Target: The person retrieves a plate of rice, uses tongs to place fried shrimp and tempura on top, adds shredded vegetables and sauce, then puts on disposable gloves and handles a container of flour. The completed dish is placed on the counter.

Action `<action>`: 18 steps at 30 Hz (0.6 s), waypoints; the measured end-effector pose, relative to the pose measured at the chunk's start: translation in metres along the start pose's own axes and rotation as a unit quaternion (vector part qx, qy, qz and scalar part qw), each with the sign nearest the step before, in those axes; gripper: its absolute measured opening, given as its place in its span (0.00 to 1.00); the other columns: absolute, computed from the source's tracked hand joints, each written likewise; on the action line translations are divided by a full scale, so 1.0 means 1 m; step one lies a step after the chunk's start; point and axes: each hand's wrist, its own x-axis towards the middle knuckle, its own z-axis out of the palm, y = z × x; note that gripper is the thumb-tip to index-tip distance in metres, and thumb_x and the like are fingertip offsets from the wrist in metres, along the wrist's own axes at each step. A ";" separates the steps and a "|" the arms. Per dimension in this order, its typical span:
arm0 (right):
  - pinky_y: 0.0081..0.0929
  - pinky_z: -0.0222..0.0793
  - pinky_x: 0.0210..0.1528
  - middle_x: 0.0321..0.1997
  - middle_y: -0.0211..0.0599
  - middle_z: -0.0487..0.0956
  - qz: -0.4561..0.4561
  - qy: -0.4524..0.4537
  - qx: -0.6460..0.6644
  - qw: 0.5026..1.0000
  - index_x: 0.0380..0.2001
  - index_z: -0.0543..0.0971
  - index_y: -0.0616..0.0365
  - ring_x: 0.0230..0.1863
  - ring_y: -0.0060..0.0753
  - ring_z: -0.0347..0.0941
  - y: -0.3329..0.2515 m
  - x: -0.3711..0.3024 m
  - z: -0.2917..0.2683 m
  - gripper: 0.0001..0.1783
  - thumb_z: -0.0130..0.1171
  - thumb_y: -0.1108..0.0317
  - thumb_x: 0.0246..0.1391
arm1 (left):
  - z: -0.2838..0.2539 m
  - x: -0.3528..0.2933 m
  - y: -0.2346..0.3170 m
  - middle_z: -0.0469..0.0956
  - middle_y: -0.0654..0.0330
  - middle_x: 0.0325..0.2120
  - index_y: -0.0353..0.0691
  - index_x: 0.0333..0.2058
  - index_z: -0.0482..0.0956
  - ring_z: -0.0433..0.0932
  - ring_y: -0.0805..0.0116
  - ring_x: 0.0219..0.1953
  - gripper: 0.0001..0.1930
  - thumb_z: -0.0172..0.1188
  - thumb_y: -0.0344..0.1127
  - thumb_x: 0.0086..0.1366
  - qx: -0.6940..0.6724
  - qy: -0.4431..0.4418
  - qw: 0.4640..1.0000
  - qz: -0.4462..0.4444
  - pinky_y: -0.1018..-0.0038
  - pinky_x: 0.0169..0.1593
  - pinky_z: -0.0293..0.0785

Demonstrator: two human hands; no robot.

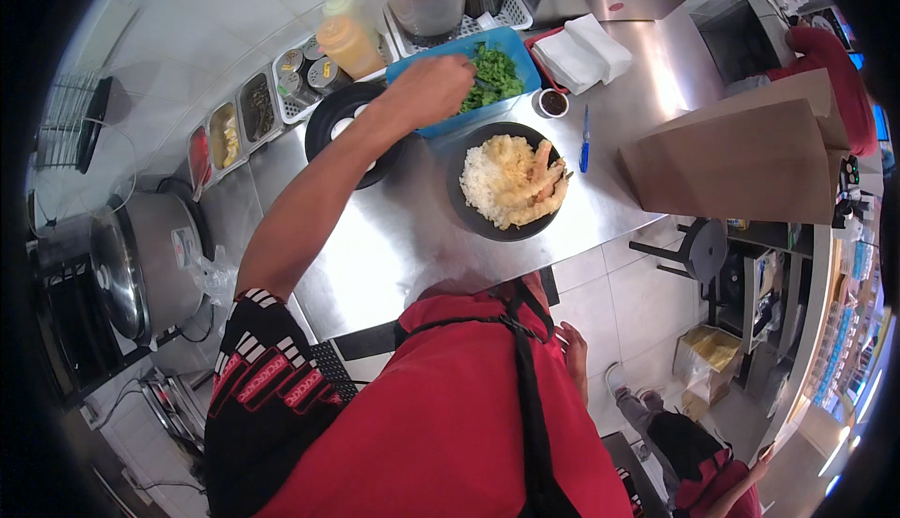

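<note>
My left hand (442, 90) reaches over the counter into a blue plastic container (437, 126) of chopped green leaves (492, 75). Its fingers are curled closed at the leaves' left edge; the fingertips are partly hidden. My right hand (574, 357) hangs low beside my body, off the counter, fingers loosely apart and nothing visible in them. Just in front of the container stands a dark round bowl (502, 231) with white rice (480, 185) and golden battered fried pieces (539, 185). A small cup of dark sauce (553, 103) sits near its upper right, a blue pen (585, 143) beyond.
A black plate (323, 134) lies under my left forearm. Squeeze bottles (349, 45), shakers (328, 75) and metal tubs (225, 136) line the back left. White napkins (581, 54) and a large brown paper bag (731, 157) are on the right. Another person (689, 448) stands at lower right.
</note>
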 end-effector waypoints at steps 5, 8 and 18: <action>0.32 0.73 0.46 0.52 0.41 0.78 -0.010 -0.019 -0.005 1.000 0.58 0.69 0.61 0.47 0.34 0.76 0.012 -0.003 -0.003 0.26 0.49 0.55 0.65 | -0.044 -0.025 0.003 0.76 0.47 0.33 0.31 0.38 0.78 0.77 0.46 0.35 0.11 0.52 0.33 0.66 -0.053 0.065 0.996 -0.042 0.58 0.39 0.74; 0.32 0.73 0.45 0.51 0.40 0.78 -0.009 -0.028 -0.018 0.999 0.58 0.69 0.60 0.46 0.33 0.76 0.012 0.001 -0.003 0.26 0.48 0.54 0.65 | -0.060 -0.036 0.003 0.76 0.48 0.31 0.32 0.40 0.78 0.77 0.47 0.34 0.11 0.53 0.33 0.66 -0.067 0.106 0.991 -0.047 0.59 0.38 0.73; 0.30 0.73 0.43 0.50 0.40 0.77 -0.008 -0.029 -0.003 1.000 0.57 0.70 0.60 0.45 0.32 0.76 0.003 0.009 0.002 0.26 0.48 0.52 0.65 | -0.075 -0.052 -0.001 0.76 0.50 0.30 0.32 0.42 0.79 0.77 0.50 0.31 0.11 0.55 0.33 0.66 -0.059 0.175 0.983 -0.019 0.62 0.36 0.73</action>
